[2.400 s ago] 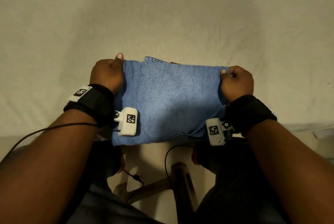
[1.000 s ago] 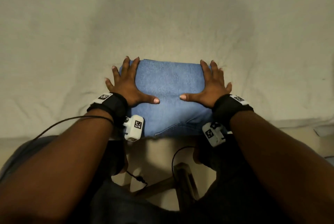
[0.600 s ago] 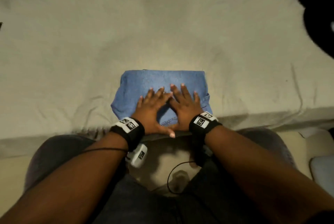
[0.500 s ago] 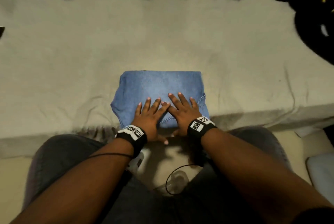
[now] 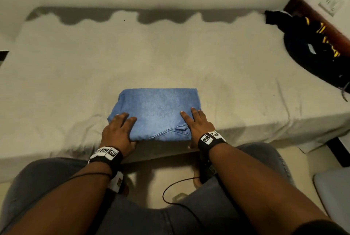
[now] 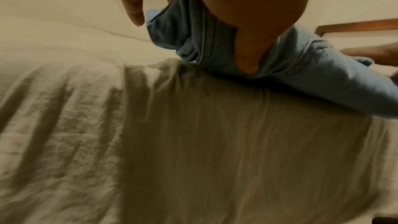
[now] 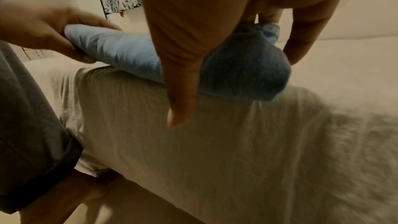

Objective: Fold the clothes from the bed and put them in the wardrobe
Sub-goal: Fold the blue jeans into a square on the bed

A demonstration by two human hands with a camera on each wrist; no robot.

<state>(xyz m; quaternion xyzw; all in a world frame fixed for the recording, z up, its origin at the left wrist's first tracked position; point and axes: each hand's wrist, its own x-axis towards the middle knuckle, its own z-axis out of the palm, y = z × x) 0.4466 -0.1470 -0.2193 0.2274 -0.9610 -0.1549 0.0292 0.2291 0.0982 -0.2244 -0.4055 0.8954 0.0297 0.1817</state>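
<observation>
1. The fingers of my left hand (image 5: 117, 132) lie on top of the folded jeans (image 5: 157, 113) at the near left corner. My thumb goes under the near edge, so this hand grips the fold between thumb and fingers. The right wrist view shows this pinch clearly.
2. The fingers of my right hand (image 5: 198, 124) lie quite straight on top of the near right corner. The thumb hangs down in front of the near edge, below the cloth. I cannot tell if it presses the jeans from under.
3. The jeans are a flat blue rectangle. They lie at the near edge of the bed (image 5: 75, 75), and the near side juts a little over the edge. A pocket seam shows on top, near my right hand.
4. The bed has a pale, wrinkled sheet that hangs down the side in front of my knees.
5. A dark garment with yellow marks (image 5: 314, 50) lies at the far right of the bed, well apart from the jeans.
6. Each wrist has a black wrist strap (image 5: 106, 157), and a thin cable (image 5: 178, 193) runs across my lap.
</observation>
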